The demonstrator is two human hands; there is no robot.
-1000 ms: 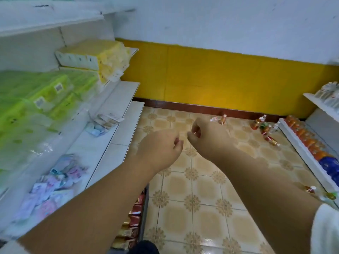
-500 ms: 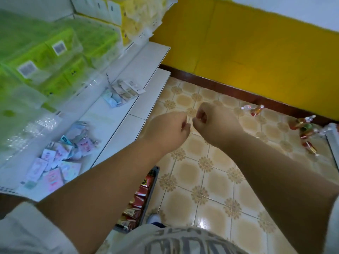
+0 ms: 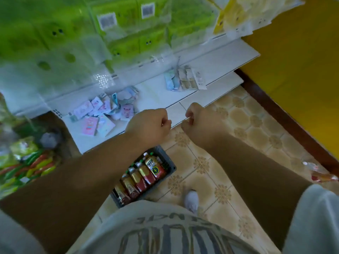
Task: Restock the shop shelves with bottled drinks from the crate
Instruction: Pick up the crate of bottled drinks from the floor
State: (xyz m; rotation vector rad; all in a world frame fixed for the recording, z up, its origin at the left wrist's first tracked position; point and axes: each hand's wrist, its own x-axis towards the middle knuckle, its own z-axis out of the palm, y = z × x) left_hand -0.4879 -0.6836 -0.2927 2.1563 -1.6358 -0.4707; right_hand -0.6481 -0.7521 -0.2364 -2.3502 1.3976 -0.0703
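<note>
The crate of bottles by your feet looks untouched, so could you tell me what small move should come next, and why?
Probably lower the left hand to the crate and grip one bottle. Both hands, the right hand too, are curled and hold nothing, while the bottles lie in a row in the crate on the floor below the left forearm.

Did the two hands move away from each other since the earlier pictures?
Cannot tell. The camera tilted down, so everything shifted. The left hand and right hand remain curled, close together, now over the white shelf's front edge.
</note>
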